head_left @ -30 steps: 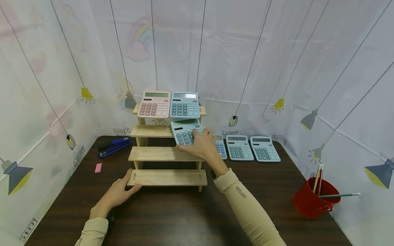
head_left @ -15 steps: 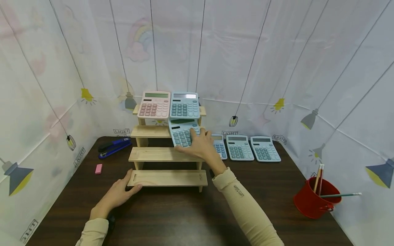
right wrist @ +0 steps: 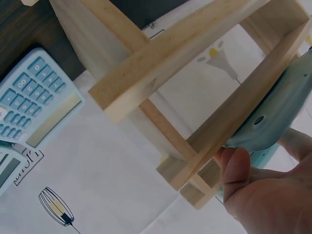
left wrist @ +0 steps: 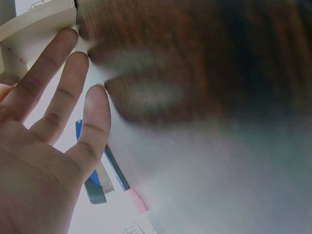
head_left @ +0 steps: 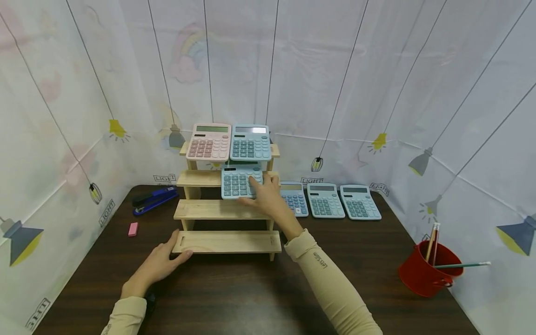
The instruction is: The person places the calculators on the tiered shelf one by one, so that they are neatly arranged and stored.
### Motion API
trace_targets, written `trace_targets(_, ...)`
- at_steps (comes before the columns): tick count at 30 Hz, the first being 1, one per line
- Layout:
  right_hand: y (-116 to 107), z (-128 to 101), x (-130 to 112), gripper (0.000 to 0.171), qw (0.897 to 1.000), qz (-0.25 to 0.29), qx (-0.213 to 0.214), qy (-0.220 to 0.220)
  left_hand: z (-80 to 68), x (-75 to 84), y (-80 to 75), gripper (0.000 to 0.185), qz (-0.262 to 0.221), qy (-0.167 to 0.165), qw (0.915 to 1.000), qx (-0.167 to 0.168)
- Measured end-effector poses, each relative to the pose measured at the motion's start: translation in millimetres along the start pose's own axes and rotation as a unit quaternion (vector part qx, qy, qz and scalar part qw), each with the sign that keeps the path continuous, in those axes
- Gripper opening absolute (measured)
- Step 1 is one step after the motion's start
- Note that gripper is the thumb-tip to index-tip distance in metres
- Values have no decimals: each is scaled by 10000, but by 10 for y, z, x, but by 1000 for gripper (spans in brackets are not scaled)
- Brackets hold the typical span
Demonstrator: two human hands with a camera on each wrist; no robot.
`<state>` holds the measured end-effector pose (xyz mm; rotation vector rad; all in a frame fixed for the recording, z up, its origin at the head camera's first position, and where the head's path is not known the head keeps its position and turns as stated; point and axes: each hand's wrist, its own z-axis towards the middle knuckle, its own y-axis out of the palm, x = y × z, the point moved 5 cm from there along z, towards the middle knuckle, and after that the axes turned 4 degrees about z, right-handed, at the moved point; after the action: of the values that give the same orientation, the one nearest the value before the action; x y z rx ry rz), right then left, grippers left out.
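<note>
A blue calculator [head_left: 240, 182] is gripped at its right edge by the right hand [head_left: 267, 199], centre of the head view, leaning on the second tier of the wooden stepped rack [head_left: 226, 209]; part of its keypad is hidden by the fingers. The left hand [head_left: 157, 265] is laid flat, fingers spread, against the rack's lowest step. The left wrist view is largely blurred.

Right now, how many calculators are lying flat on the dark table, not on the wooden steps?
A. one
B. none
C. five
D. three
D: three blue calculators lie in a row on the table to the right of the wooden steps, while three more sit on the steps, one under the right hand.
</note>
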<state>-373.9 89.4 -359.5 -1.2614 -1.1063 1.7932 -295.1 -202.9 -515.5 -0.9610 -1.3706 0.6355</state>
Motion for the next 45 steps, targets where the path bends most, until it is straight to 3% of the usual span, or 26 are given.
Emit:
trace_targets(8, 27, 6, -135, 69, 9988, -252, -6, -429, 4, -15, -22, 102, 58, -33, 10000, -13)
trace_targets(15, 109, 37, -282, 60, 9932, -659, 252, -924, 12, -29, -19, 102, 63, -49, 10000, -25)
trace_targets(22, 187, 113, -374, 61, 9957, -525, -138, -748, 9, -42, -15, 103, 16, -79, 10000, -56)
trace_targets(45, 379, 332, -640, 62, 9934, -875, -232, -701, -12, -20, 14, 104, 23, -197, 9997, -142)
